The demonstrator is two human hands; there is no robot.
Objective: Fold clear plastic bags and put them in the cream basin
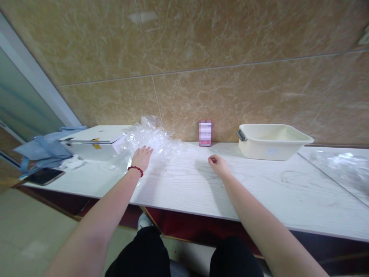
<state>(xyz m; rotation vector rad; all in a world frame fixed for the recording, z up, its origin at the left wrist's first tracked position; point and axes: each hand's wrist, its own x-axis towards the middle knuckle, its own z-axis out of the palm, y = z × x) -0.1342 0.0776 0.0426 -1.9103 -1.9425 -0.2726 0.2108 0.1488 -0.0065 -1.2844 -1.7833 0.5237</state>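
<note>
My left hand, with a red beaded bracelet on its wrist, reaches over the near side of a heap of crumpled clear plastic bags. Its fingers are stretched out, and no object shows in it. To the right, my right hand hovers over or rests on the white wood-grain table, its fingers curled closed. A small dark reddish spot shows inside the curl, too small to name. Beyond that hand, a phone with a blurred-out screen leans upright against the wall.
A cream plastic bin with a grey handle stands right of the phone. More clear plastic lies at far right. On the left are a white box, a light blue bag, white tissue and a dark phone at the table edge.
</note>
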